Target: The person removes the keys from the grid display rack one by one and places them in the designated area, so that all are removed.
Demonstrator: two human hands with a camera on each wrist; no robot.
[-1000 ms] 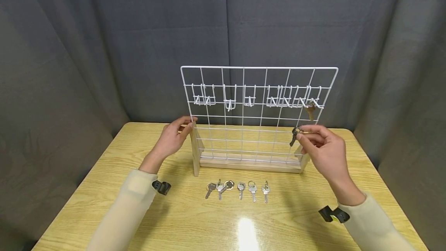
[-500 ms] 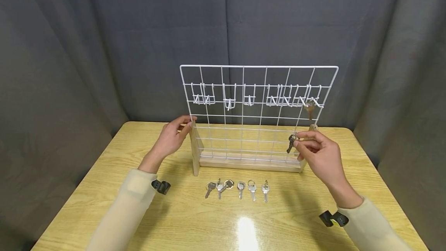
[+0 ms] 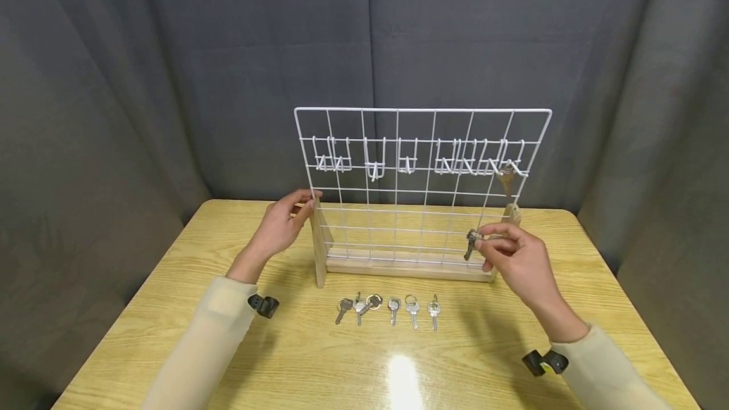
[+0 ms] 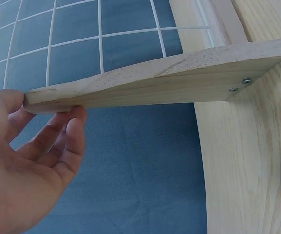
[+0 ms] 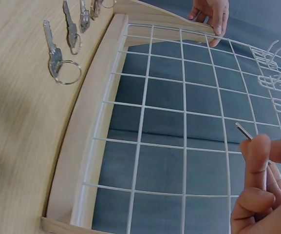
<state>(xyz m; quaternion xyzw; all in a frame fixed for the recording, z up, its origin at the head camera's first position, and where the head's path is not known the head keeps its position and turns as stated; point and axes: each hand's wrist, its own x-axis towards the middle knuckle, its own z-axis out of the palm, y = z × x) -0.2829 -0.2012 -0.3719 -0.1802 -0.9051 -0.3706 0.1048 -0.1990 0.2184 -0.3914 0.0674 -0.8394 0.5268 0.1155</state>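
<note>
A white wire grid rack [image 3: 423, 109] on a wooden stand holds a row of white hooks [image 3: 407, 165]. My left hand [image 3: 281, 225] grips the upper end of the left wooden upright [image 4: 155, 80], thumb on one side and fingers on the other. In front of the grid's lower right, my right hand [image 3: 517, 257] pinches a dark key [image 3: 470, 245] between thumb and fingers; the key tilts downward. In the right wrist view only the tip of that key [image 5: 242, 130] shows past the fingers. A brownish key [image 3: 507, 180] hangs at the rightmost hook.
Several keys, some with rings, lie in a row on the wooden table [image 3: 319, 366] before the stand, from a dark key [image 3: 344, 310] at the left to a silver key [image 3: 434, 315] at the right. Dark curtains [image 3: 256, 81] enclose the table behind and at both sides.
My right hand has moved down and slightly left with the dark key, away from the hooks. The left hand stays on the upright.
</note>
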